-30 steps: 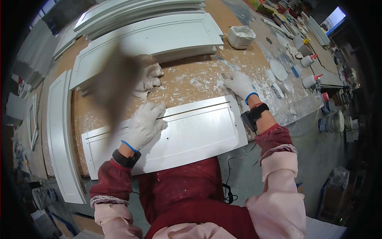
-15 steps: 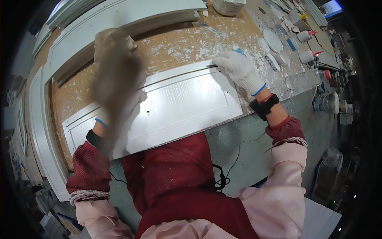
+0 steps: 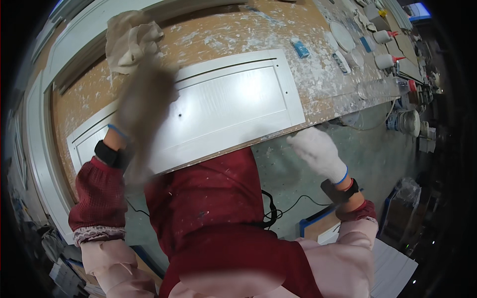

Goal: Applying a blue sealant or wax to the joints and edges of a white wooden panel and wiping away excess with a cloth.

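Observation:
A white panel with a routed border and a small dark hole lies on the bench in front of me. My left hand, in a pale glove with a blue cuff, is over the panel's left part. A blurred brown patch covers most of it, hiding its fingers and anything in them. Beyond it, a crumpled beige cloth lies on the bench. My white-gloved right hand hangs off the bench's front edge, right of the panel and apart from it. Its fingers are bent together; whatever may be inside them does not show.
Long white frame pieces border the far and left sides of the paint-spattered bench. A blue block rests beyond the panel's right corner. Farther right are red-tipped bottles, a clear bottle and a white tub.
My right hand has left the panel's far right corner and come down toward me, past the bench edge. The left hand's motion is hard to read behind the blur.

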A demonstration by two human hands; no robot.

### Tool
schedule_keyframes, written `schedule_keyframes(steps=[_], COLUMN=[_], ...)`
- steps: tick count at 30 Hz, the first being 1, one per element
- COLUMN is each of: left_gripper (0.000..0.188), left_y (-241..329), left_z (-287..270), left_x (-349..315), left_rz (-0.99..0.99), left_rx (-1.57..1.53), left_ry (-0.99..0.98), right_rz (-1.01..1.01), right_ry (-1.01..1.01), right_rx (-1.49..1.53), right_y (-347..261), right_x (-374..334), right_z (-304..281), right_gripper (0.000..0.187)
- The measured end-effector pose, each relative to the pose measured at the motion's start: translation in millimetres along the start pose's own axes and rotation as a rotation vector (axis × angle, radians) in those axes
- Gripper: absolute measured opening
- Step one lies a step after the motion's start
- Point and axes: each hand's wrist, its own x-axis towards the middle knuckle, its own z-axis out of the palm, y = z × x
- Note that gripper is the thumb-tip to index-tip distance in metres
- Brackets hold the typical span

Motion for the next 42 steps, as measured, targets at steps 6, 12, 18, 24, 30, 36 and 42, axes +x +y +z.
schedule_keyframes(steps=[6, 12, 18, 24, 30, 36, 42], left_gripper=[0.042, 0.045, 0.066, 0.062, 0.046, 0.041, 0.05], left_y=[28, 10, -20, -7, 8, -12, -13], left_z=[11, -12, -73, -51, -63, -60, -62], left_x=[41, -1, -168, -222, -226, -257, -272], left_rz=[0.001, -0.018, -0.731, -1.086, -0.772, -0.935, -1.082], left_rx=[0.086, 0.055, 0.185, 0.07, 0.051, -0.539, -0.767], left_ry=[0.055, 0.253, 0.222, 0.293, 0.421, 0.647, 0.675], right_rz=[0.473, 0.578, 0.683, 0.365, -0.242, -0.337, -0.309], right_ry=[0.375, 0.372, 0.333, 0.368, 0.484, 0.077, 0.283], right_rx=[-0.193, -0.589, -0.605, -0.567, -0.363, 0.019, -0.25], right_y=[11, 11, -23, -76, -233, -278, -300], right_x=[26, 33, 55, 84, 163, 219, 210], right_z=[-2, 39, 41, 85, 134, 116, 154], right_gripper=[0.018, 0.01, 0.012, 0.012, 0.015, 0.018, 0.007])
